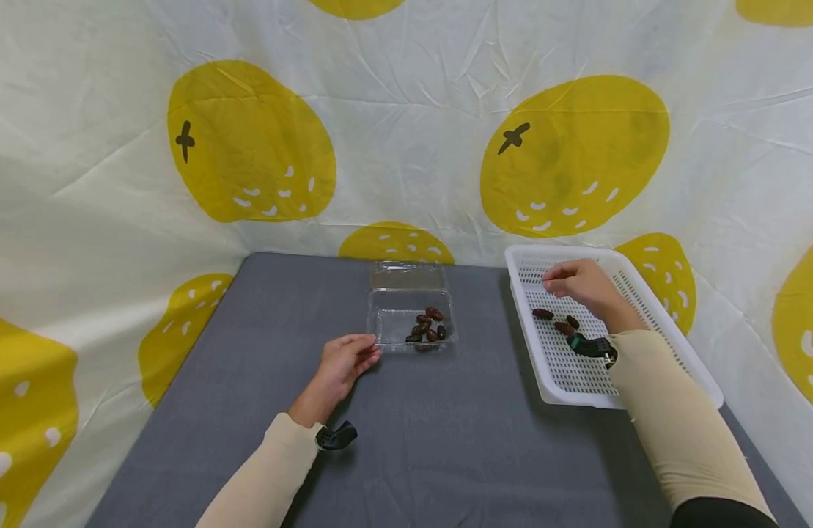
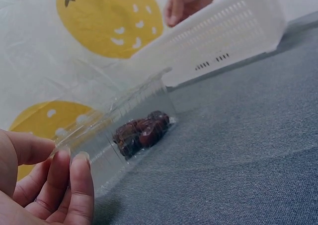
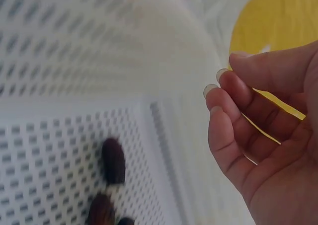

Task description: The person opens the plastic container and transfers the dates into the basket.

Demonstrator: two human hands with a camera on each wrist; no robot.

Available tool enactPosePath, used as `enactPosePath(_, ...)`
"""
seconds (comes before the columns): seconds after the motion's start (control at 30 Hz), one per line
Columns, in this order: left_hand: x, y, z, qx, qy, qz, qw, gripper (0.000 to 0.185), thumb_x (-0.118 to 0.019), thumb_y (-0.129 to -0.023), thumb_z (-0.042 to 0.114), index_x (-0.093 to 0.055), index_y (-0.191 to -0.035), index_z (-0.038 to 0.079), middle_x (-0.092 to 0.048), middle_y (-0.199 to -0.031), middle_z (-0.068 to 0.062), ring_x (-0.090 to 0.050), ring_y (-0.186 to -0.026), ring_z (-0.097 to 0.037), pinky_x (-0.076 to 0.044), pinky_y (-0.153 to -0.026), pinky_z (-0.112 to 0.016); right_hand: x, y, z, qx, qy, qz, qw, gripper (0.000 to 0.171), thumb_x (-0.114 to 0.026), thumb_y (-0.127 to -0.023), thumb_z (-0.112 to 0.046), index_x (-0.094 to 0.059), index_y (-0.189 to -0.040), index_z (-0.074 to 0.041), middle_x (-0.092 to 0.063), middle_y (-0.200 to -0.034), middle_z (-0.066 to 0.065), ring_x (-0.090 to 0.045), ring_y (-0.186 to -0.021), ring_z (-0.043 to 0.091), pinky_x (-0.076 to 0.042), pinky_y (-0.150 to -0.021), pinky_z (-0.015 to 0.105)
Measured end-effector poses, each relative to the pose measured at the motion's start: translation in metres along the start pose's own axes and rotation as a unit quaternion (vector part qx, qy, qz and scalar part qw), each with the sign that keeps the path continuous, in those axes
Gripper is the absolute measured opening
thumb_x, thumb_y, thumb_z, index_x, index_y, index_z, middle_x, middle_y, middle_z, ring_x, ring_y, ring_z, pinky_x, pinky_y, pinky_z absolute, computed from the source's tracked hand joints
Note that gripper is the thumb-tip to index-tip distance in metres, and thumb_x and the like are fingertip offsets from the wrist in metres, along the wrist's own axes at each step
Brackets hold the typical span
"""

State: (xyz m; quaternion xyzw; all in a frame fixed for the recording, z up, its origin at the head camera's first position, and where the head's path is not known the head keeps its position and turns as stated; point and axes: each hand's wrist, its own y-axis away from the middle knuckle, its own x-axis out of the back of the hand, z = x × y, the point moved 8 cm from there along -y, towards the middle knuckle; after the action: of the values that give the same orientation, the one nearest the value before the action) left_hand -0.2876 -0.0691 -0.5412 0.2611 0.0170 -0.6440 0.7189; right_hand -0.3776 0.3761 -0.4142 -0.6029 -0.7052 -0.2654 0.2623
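- Dates are what we are handling: a few dark brown, oval dates (image 1: 555, 322) lie loose on the perforated floor of the white plastic basket tray (image 1: 670, 345) at the right of the grey desk (image 1: 446, 440), and a small pile of them (image 1: 427, 328) already sits in the clear plastic clamshell box (image 1: 409, 312) near the desk's middle, its lid folded back.
- Our right hand (image 1: 580, 286) hovers inside the tray, just above and behind the loose dates; the right wrist view shows its fingers (image 3: 223, 113) loosely curled with nothing between them, and the dates (image 3: 113, 160) lying apart from the fingertips.
- Our left hand (image 1: 343, 363) rests on the desk at the near left corner of the box; in the left wrist view its fingers (image 2: 74, 180) are relaxed and lie right against the clear wall, though we cannot tell whether they press it or only sit beside it.
- Judging from this, we are in the reaching step, between picks, with the transfer partly done.
- The next move, as we judge it, calls for lowering the right fingers onto a single date, pinching it lightly so it does not roll on the mesh, and keeping the light box steady with the left hand.
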Motion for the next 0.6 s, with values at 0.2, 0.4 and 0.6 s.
enactPosePath(0.2, 0.000, 0.001, 0.002, -0.002, -0.001, -0.002, 1.0000, 0.007, -0.068, -0.097, -0.002, -0.072, -0.093, 0.001, -0.076, -0.081, -0.008, -0.074, -0.071, -0.013, -0.063, -0.068, -0.023, -0.011, -0.008, -0.030, 0.027, -0.022, -0.016, 0.999, 0.032, -0.069, -0.101, -0.016, -0.069, -0.124, 0.007, -0.075, -0.109, 0.014, -0.068, -0.089, 0.014, -0.059, -0.081, 0.025)
enactPosePath(0.4, -0.001, 0.002, 0.002, -0.002, -0.003, 0.000, 1.0000, 0.006, -0.068, -0.096, -0.002, -0.071, -0.101, -0.005, -0.076, -0.081, -0.008, -0.074, -0.071, -0.013, -0.063, -0.069, -0.024, -0.028, -0.004, -0.064, 0.053, -0.044, -0.043, 0.997, 0.028, -0.073, -0.098, -0.014, -0.071, -0.118, 0.005, -0.076, -0.102, 0.010, -0.069, -0.089, 0.019, -0.061, -0.084, 0.029)
enactPosePath(0.6, -0.001, 0.003, 0.001, 0.001, -0.006, 0.001, 1.0000, 0.011, -0.069, -0.097, -0.001, -0.069, -0.106, -0.007, -0.076, -0.082, -0.008, -0.074, -0.072, -0.013, -0.063, -0.069, -0.024, -0.049, 0.000, -0.090, 0.082, -0.046, -0.067, 0.993, 0.022, -0.074, -0.097, -0.015, -0.075, -0.113, 0.001, -0.076, -0.105, 0.014, -0.066, -0.089, 0.016, -0.058, -0.086, 0.030)
